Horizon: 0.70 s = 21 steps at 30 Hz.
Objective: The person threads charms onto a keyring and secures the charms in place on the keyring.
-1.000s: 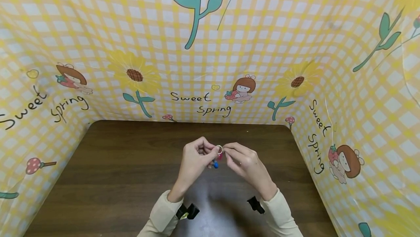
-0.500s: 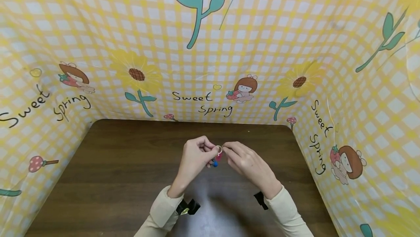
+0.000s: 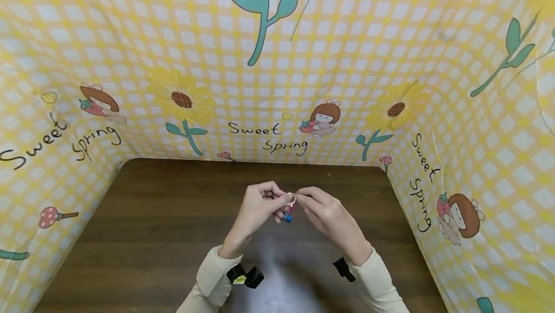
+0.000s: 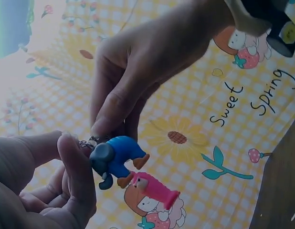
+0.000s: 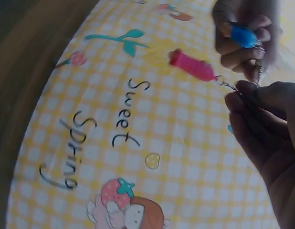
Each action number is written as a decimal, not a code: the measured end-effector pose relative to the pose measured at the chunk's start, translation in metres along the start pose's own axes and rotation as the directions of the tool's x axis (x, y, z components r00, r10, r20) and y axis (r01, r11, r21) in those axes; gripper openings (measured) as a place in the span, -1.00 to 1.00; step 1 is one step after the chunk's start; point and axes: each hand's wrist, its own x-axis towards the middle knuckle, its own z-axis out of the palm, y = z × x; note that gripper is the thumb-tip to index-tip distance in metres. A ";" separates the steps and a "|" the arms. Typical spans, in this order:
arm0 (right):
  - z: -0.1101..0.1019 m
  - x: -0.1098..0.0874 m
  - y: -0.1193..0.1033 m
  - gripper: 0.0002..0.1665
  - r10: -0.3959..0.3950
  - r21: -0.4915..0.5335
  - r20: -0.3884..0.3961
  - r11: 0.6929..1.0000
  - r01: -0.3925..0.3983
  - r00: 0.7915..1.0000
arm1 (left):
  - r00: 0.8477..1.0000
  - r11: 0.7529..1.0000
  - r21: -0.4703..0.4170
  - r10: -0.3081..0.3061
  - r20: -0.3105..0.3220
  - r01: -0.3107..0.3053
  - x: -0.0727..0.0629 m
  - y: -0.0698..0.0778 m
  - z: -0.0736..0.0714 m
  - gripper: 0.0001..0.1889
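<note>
Both hands meet over the table at a keychain with a silver ring [image 3: 295, 200]. Thumb and fingers of my left hand [image 3: 257, 209] pinch the ring's left side. At its right edge, the fingertips of my right hand [image 3: 331, 214] pinch it too, with the thumb hidden in the head view. Two charms dangle on short chains: a blue animal figure [image 4: 121, 149] with a grey-blue head and brown feet, and a bright pink figure [image 5: 195, 67]. In the left wrist view the blue figure hangs just beside the fingers, with the pink one below it.
A dark brown wooden table [image 3: 165, 236] lies under the hands. Yellow checked cloth [image 3: 277, 82] printed with flowers and "Sweet Spring" rises behind it and along both sides. Black wrist devices [image 3: 255, 277] sit at the cream sleeves [image 3: 217, 274].
The right thumb has slipped from beside the fingers to out of sight beneath them. The right wrist has shifted slightly right. The charms swing a little below the ring, while the left hand's pinch stays the same.
</note>
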 end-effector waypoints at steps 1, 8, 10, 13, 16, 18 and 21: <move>0.000 0.000 0.000 -0.78 0.031 0.061 -0.024 0.998 -0.030 0.999 | 1.000 1.000 -0.013 -0.002 0.010 0.002 0.000 0.000 0.000 -0.84; 0.003 -0.002 0.000 -0.64 0.247 0.363 -0.129 0.913 -0.186 0.960 | 0.998 0.999 -0.042 0.017 0.057 -0.015 -0.003 -0.002 0.001 -0.83; 0.004 -0.002 -0.001 -0.61 0.300 0.435 -0.144 0.875 -0.212 0.943 | 0.997 0.998 -0.062 0.029 0.078 -0.024 -0.003 -0.003 0.001 -0.82; 0.004 -0.001 -0.002 -0.57 0.360 0.524 -0.138 0.817 -0.240 0.923 | 0.993 0.995 -0.092 0.048 0.108 -0.038 -0.002 -0.004 0.001 -0.80; 0.006 0.000 -0.002 -0.62 0.372 0.568 -0.104 0.784 -0.252 0.922 | 0.989 0.992 -0.108 0.076 0.126 -0.062 -0.002 -0.005 0.001 -0.79; 0.007 -0.001 -0.002 -0.70 0.373 0.591 -0.086 0.766 -0.255 0.924 | 0.987 0.990 -0.111 0.095 0.129 -0.081 -0.002 -0.006 0.001 -0.79; 0.008 -0.002 -0.002 -0.81 0.395 0.624 -0.075 0.735 -0.266 0.916 | 0.984 0.989 -0.114 0.114 0.134 -0.099 -0.001 -0.006 0.001 -0.78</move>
